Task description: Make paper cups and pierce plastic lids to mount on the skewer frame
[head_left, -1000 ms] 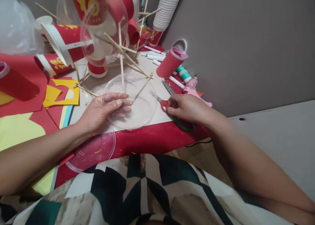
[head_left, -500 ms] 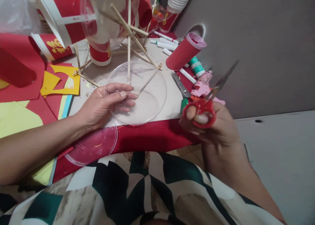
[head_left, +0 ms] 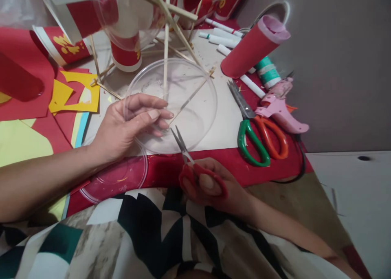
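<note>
My left hand (head_left: 131,118) grips a clear round plastic lid (head_left: 210,104) by its left edge, thumb toward me and fingers seen through or beside the plastic. In my right hand (head_left: 226,189) is a pair of small scissors with red handles (head_left: 195,179); my fingers are through the loops. Their blades are slightly apart and point up at the lid's lower edge, close to my left fingertips. Whether the blades touch the lid I cannot tell. Beneath my left wrist lies another clear lid (head_left: 134,175) on the red cloth.
Larger scissors with green and orange handles (head_left: 253,148) lie at right beside a pink glue gun (head_left: 284,116), a green roll (head_left: 269,73), markers (head_left: 226,40) and a rolled red tube (head_left: 253,51). Behind the lid stand wooden sticks (head_left: 166,47) and red cups (head_left: 126,53). Coloured paper (head_left: 24,136) covers the left.
My right hand has brought the red scissors left and down, from above the green-handled scissors to the lid's lower edge. My left hand keeps its hold on the lid. The view has shifted slightly.
</note>
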Demonstrator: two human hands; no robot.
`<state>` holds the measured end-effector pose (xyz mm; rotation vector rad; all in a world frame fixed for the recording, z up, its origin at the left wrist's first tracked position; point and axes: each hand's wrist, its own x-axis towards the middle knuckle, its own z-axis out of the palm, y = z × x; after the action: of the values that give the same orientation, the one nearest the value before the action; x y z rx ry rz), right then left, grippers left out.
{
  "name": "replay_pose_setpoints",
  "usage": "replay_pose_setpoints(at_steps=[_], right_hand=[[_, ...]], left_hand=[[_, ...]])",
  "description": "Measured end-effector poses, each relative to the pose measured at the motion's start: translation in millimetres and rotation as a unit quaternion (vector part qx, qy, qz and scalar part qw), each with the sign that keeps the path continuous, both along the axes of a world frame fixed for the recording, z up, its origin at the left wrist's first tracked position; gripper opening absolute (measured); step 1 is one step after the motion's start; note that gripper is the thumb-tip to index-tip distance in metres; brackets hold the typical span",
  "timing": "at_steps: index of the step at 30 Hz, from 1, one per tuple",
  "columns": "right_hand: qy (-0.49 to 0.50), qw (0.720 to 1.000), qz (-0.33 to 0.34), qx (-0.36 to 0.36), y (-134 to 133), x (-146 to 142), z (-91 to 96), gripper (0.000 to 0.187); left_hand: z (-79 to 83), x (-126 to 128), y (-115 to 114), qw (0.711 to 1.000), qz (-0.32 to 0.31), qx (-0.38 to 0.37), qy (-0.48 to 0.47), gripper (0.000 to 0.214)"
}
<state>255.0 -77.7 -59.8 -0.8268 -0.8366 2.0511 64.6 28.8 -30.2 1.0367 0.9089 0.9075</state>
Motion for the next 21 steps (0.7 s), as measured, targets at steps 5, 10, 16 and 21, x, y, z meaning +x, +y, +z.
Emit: replay_pose_setpoints(at_steps=[5, 10, 16, 21], right_hand=[[0.066, 0.998, 0.002, 0.011, 4.0, -3.3, -5.1, 0.050], [0.087, 0.996, -0.011, -0.020, 7.8, -6.1, -2.1, 0.051], [0.090, 0.995, -0.016, -0.029, 8.6, -7.2, 0.0, 0.052], [0.083, 0.995, -0.019, -0.052, 8.6, -6.7, 0.4, 0.051]], left_hand=[[-1.1, 0.7, 0.2, 1.000, -0.010, 0.006, -0.005, 0.007], [-1.2, -0.9, 0.9, 1.000, -0.014, 0.011, 0.011, 0.006], [-1.6, -2.0, 1.9, 0.999, -0.040, 0.031, -0.003, 0.006], [-8.7, -2.9, 3.3, 0.995, -0.055, 0.079, -0.024, 0.010]])
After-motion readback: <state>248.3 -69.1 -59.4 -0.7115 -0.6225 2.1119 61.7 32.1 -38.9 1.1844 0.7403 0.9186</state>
